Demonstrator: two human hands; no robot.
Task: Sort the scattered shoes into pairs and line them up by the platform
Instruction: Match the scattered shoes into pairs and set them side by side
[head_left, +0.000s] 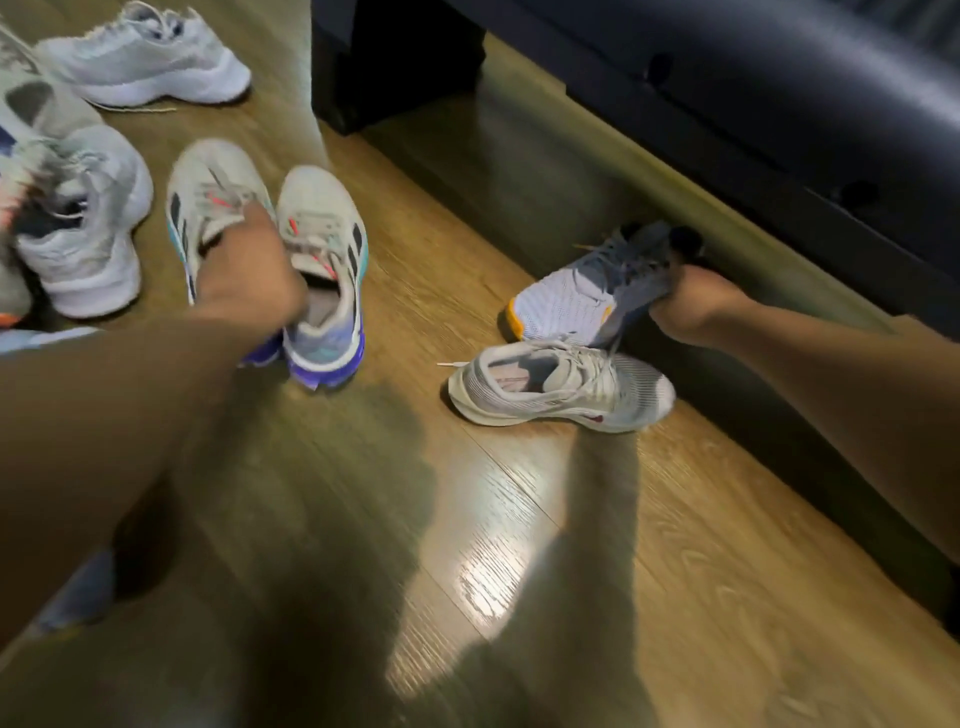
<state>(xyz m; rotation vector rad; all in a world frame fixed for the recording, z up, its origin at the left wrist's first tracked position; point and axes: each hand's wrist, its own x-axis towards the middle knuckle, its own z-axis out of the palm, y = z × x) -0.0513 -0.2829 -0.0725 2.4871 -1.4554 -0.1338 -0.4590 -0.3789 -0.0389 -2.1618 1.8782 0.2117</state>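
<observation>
Two hands, two separate jobs. My left hand (249, 275) is curled down between the beige pair (322, 244), the shoes with teal sides and purple heels. It grips them at their openings, where they stand side by side on the wooden floor (519, 519), toes pointing away from me. My fingers are buried in the shoes and blurred, so I cannot tell exactly how each one lies.

My right hand (691, 306) is closed round the collar of the grey-and-white shoe (576, 296), which has an orange patch at its toe. This shoe is tilted, its toe towards my left and its laces up against the platform (545, 171). Whether its sole touches the floor I cannot tell.

Just in front of it lies a white shoe with a red mark (561, 387). It sits flat, its toe towards the platform and one loose lace end trailing left, so close that the two shoes seem to touch.

Further left, well apart from the platform, are a white trainer (150, 57), another white trainer (88, 234) and a blurred greyish shoe (26, 104) at the edge of view. A dark sofa (727, 78) sits on the platform, with a black block (395, 57) beside it.
</observation>
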